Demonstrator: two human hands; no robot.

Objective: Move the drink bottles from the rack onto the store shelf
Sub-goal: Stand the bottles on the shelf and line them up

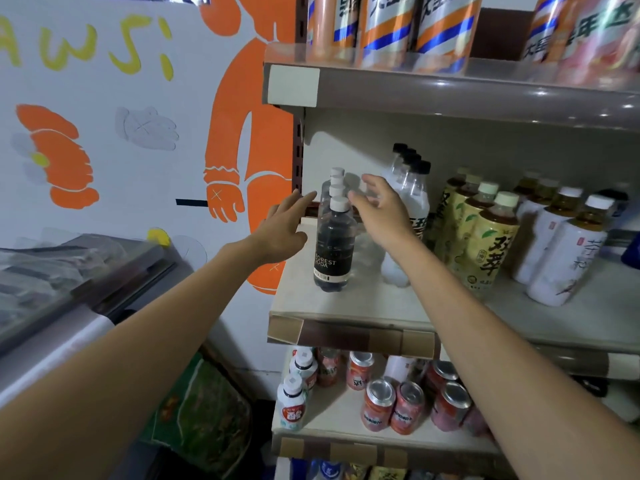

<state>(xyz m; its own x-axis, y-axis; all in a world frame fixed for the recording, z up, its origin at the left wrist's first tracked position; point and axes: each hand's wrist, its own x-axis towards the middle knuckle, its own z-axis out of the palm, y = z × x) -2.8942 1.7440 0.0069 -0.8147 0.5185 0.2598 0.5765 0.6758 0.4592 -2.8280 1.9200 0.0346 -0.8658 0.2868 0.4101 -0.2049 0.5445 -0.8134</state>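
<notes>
The person's left hand (282, 228) and right hand (382, 211), fingers loosely spread and holding nothing, flank a row of dark soda bottles (334, 251) standing upright between them on the store shelf (329, 308), with black-capped bottles (412, 188) just beyond the right hand.

2 bare forearms reach forward and upward from the lower corners, converging. left hand (282, 230): palm turned inward, fingers straight and close together. right hand (381, 209): palm facing the left, fingers spread and slightly curved, wrist a little bent. the right fingertips are blurred, so their pose is uncertain.
</notes>
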